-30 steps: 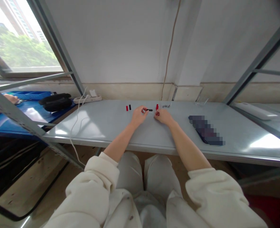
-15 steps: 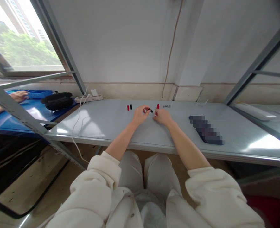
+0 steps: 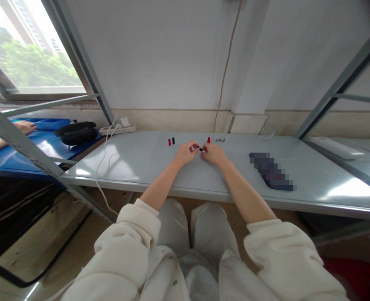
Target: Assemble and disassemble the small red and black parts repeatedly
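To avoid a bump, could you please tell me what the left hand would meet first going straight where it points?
The left hand, pinching a small black cylinder, would likely meet the right hand first; whether they already touch is unclear.

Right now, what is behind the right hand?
Just past the right hand a red piece shows, with small grey bits to its right on the table. The hand covers whatever lies directly under it.

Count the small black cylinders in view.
2: one black cylinder on the gray table, beside a red cylinder; a second black cylinder between the left hand and right hand. Fingers may hide more.
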### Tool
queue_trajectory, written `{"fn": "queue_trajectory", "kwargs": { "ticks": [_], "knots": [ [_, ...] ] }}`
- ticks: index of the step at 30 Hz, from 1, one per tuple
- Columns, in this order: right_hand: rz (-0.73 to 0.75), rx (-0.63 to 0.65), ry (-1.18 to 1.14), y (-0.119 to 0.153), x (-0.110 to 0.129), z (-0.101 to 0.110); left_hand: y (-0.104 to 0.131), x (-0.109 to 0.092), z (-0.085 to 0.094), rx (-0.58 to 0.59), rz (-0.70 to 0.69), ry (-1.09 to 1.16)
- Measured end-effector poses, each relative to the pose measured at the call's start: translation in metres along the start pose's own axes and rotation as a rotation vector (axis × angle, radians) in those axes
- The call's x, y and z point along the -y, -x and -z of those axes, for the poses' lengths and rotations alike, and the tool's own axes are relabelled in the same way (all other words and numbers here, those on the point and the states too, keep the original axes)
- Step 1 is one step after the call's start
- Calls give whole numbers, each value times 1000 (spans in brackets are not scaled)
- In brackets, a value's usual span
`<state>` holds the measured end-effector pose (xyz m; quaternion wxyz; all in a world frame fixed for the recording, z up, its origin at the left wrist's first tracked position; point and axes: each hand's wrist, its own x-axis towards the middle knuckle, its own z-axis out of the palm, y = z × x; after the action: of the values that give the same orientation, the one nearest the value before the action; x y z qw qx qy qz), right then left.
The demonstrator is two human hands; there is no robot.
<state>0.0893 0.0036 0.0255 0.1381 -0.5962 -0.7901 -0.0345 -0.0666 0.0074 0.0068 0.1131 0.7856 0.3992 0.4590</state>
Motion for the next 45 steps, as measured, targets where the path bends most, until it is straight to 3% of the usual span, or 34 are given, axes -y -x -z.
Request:
{"fn": "queue_trajectory", "kwargs": {
  "ticks": [19, 30, 33, 36, 40, 42, 45],
  "knots": [
    [84, -30, -56, -1, 0, -2, 1, 1, 3, 98, 92, -33],
    [62, -71, -184, -3, 4, -7, -1, -4, 4, 26, 140, 74],
    [-11, -76, -332, -7, 12, -10, -5, -5, 11, -111, 175, 205],
    [-99, -51, -440, -14, 19, -9, -10, -3, 24, -439, 290, 423],
    [-109, 28, -482, -30, 27, -11, -16, 7, 42, -822, 578, 780],
    [-93, 36, -448, -40, 34, -15, -16, 12, 46, -892, 739, 922],
    [-73, 18, -386, -54, 46, -24, -14, 18, 46, -907, 891, 1078]
  ]
}}
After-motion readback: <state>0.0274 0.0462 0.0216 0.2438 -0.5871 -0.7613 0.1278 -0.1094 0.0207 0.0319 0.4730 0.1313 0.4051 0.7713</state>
